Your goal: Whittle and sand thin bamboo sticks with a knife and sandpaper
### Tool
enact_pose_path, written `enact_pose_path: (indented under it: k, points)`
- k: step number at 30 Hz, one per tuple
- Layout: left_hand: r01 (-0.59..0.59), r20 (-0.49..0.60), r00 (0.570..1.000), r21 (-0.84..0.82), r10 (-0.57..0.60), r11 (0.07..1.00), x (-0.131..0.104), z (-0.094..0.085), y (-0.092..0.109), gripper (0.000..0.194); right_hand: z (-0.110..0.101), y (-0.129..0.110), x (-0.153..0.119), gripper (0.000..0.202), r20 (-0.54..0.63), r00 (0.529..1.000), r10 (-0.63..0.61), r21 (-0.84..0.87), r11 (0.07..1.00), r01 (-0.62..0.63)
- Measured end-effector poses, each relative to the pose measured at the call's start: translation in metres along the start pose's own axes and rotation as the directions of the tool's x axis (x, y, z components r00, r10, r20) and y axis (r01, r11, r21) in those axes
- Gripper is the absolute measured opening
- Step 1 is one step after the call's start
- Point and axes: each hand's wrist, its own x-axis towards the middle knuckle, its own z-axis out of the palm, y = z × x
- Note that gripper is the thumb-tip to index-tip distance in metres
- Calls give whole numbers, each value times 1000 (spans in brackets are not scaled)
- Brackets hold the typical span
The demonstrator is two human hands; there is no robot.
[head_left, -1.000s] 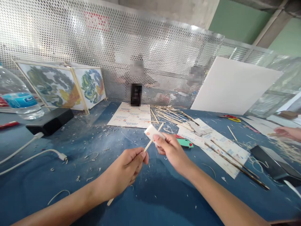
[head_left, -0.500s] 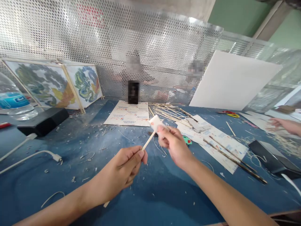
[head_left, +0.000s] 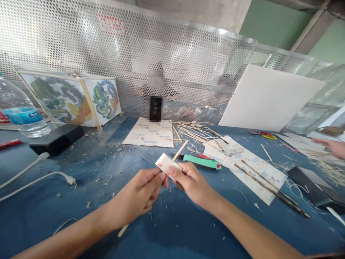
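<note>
Sliding back down the bamboo stick (head_left: 180, 150), the right hand (head_left: 188, 180) is pinching a white folded pad (head_left: 166, 164) — the left hand (head_left: 142, 194) is gripping the stick; both are now touching.

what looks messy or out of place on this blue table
Pale wood shavings are scattered all over the blue table top, thickest near the middle. A loose pile of thin bamboo strips lies criss-crossed at the back. The green-handled utility knife lies loose just beyond the hands.
</note>
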Motion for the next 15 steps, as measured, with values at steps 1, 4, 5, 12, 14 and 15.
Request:
enact_pose_path:
  k: [1, 4, 5, 12, 14, 15]
  points:
    - [-9, -8, 1000, 3, 9, 1000, 0, -1, 0, 36, 3, 0, -1, 49, 7, 1000, -3, 2, 1000, 3]
    - [-23, -4, 1000, 2, 23, 1000, 0, -1, 0, 35, 4, 3, 2, 48, -82, 997, 7, 88, 996, 0]
    - [-19, 3, 1000, 2, 19, 1000, 0, -1, 0, 35, 1, 4, 4, 47, -111, 994, 18, 132, 991, -3]
    - [27, 88, 996, 34, -30, 999, -6, 7, -1, 37, -38, 6, 18, 46, -467, 882, -65, 259, 943, 207]
    - [28, 95, 995, 39, -32, 999, -6, 9, -1, 37, -35, 6, 17, 48, -360, 932, -49, 211, 969, 133]
    - [23, 93, 995, 36, -26, 999, -7, 10, -1, 37, -32, 6, 17, 48, -279, 960, -26, 209, 974, 87]
